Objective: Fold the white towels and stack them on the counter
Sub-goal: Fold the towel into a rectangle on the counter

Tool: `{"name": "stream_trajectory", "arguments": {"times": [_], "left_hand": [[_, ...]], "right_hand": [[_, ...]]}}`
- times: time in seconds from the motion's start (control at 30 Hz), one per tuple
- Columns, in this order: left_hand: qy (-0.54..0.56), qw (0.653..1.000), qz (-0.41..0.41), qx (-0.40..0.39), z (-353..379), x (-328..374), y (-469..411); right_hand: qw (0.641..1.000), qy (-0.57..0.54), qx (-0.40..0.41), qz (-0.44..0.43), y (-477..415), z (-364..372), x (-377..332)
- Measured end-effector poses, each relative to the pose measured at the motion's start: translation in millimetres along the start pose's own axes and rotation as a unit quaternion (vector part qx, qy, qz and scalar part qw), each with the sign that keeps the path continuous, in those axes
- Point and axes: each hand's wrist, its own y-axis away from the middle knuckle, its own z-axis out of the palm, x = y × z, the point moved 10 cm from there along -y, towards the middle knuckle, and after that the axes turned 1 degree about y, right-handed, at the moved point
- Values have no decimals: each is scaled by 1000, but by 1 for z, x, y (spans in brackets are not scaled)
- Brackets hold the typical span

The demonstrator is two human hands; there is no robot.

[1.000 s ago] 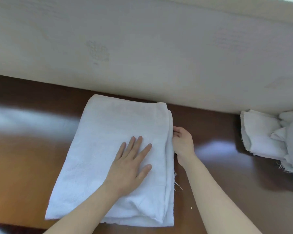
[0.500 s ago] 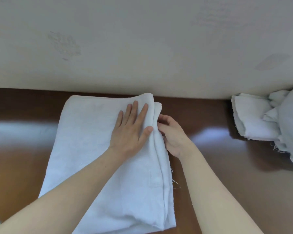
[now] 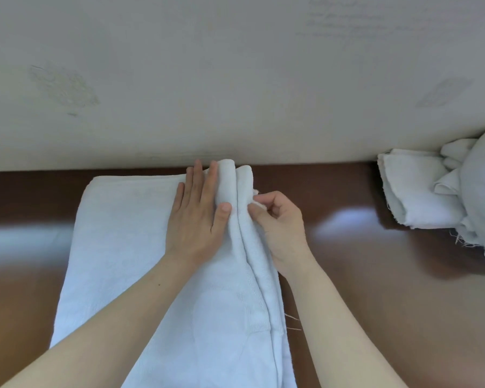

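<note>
A folded white towel (image 3: pixel 118 247) lies flat on the dark brown counter (image 3: pixel 375 275), its far edge close to the wall. My left hand (image 3: pixel 196 219) presses flat on the towel's far right part, fingers spread, thumb against a raised ridge of cloth. My right hand (image 3: pixel 280 225) pinches the towel's right edge layers between thumb and fingers, bunching them up beside the left thumb. The far right corner of the towel stands lifted near the wall.
A heap of other white towels (image 3: pixel 420 191) sits at the right against the pale wall (image 3: pixel 235 79), partly cut off by the frame. Glare patches shine on the counter to the left and right of the towel.
My left hand has slid from the towel's middle toward its far right corner. My right hand followed up the right edge and now pinches the layers, which have risen into a ridge.
</note>
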Motion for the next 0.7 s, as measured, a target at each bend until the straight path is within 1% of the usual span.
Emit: {"name": "stream_trajectory", "arguments": {"times": [0.07, 0.13, 0.17, 0.23, 0.33, 0.4, 0.47, 0.5, 0.53, 0.6, 0.63, 0.7], "left_hand": [[-34, 999, -7, -22, 7, 0, -2], [-85, 995, -23, -49, 16, -3, -7], [-108, 992, -30, -61, 20, -4, -8], [-143, 986, -41, -74, 25, -6, -10], [-175, 981, -41, -74, 28, -6, -10], [-184, 980, -38, -66, 27, -5, -10], [-189, 979, -37, -71, 28, -5, -11], [-191, 978, -35, -73, 28, -5, -11], [-190, 979, -33, -72, 28, -4, -11], [-183, 980, -30, -68, 27, -3, -10], [-175, 982, -30, -64, 26, -3, -10], [-157, 985, -30, -59, 23, -3, -7]], "right_hand": [[991, 100, 77, -55, -1, -17, -11], [969, 201, 120, -77, -1, -26, -14], [965, 215, 133, -68, -2, -30, -9], [969, 191, 150, -49, -3, -33, -2], [978, 149, 136, -60, -7, -23, -5], [983, 140, 104, -62, -12, -11, -6], [974, 201, 64, -83, -15, 3, -7], [964, 236, 50, -114, -14, 10, -12], [958, 244, 46, -145, -12, 14, -17], [967, 182, 67, -163, -10, 13, -28], [977, 128, 80, -148, -11, 11, -30], [991, 27, 91, -93, -16, 12, -24]]}}
